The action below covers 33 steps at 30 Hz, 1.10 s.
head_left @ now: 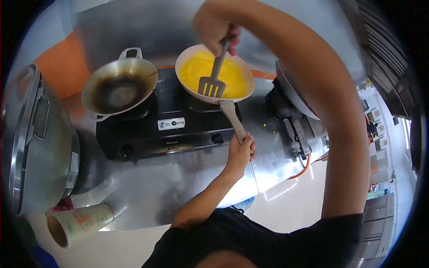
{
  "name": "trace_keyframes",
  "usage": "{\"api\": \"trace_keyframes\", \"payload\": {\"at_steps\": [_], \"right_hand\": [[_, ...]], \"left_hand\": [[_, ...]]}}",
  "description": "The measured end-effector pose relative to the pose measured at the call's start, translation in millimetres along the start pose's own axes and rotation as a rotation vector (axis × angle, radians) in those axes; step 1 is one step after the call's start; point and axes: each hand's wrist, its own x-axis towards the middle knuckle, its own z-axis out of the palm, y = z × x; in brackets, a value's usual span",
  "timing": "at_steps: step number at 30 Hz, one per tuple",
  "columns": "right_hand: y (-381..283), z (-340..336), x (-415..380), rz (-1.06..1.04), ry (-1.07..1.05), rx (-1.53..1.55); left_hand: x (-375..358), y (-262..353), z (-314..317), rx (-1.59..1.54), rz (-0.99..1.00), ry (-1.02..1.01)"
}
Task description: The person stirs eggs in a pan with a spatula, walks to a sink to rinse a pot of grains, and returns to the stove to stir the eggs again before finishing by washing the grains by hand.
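My left hand [241,152] is wrapped around the handle of a light-coloured frying pan [249,79], which sits on the right burner of a black gas stove [147,138]. A yellow, egg-like mixture [192,67] spreads over the inside of the pan. From above, my right hand [219,31] grips a grey slotted spatula [216,71] by its handle. The spatula's slotted blade points down and overlaps the mixture near the pan's front rim.
A stained wok [100,80] stands on the left burner. At far left is a large metal pot [44,147], with a paper cup [89,223] lying below it. Another pan [290,89] on a burner stands to the right, partly behind my right arm. Yellow bits dot the steel counter [272,156].
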Motion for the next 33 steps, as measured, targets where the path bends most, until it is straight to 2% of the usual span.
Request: {"api": "trace_keyframes", "payload": {"at_steps": [2,3,5,8,12,13,15,18,25,28,30,33], "right_hand": [[-26.3,7.7,28.5,0.144,0.025,-0.249],[-33.2,12.1,27.4,0.151,0.029,-0.247],[-43.9,26.6,22.3,0.119,0.002,-0.540],[-27.9,50.4,27.5,0.005,0.039,-0.734],[32.2,95.8,67.7,-0.050,0.381,-0.505],[42.3,103.1,71.6,-0.051,0.383,-0.508],[61.2,114.2,75.5,-0.130,0.574,-0.604],[81.4,123.8,80.0,-0.145,0.687,-0.601],[109.7,143.3,93.0,-0.102,0.748,-0.589],[146.6,165.1,120.9,-0.121,0.876,-0.696],[165.5,171.5,120.4,-0.152,1.013,-0.549],[174.0,165.2,80.6,-0.094,0.974,-0.370]], "left_hand": [[0.3,2.0,0.7,0.003,0.006,-0.006],[1.2,2.4,1.2,0.006,0.007,-0.014],[1.3,0.7,1.9,-0.011,0.003,0.018],[-1.7,2.1,6.0,-0.046,0.006,0.052],[-3.8,4.8,3.5,-0.026,0.007,0.040],[-4.0,4.3,2.2,-0.050,0.008,0.018],[-3.1,2.6,0.5,-0.064,0.010,-0.004],[-2.9,1.3,0.7,-0.061,0.014,0.034],[-5.9,12.1,-2.8,0.043,-0.028,0.021],[-5.3,11.0,-5.4,0.050,-0.036,0.004],[-5.5,10.9,-4.2,0.048,-0.023,0.005],[-7.6,13.8,-4.6,0.048,-0.027,-0.002]]}}
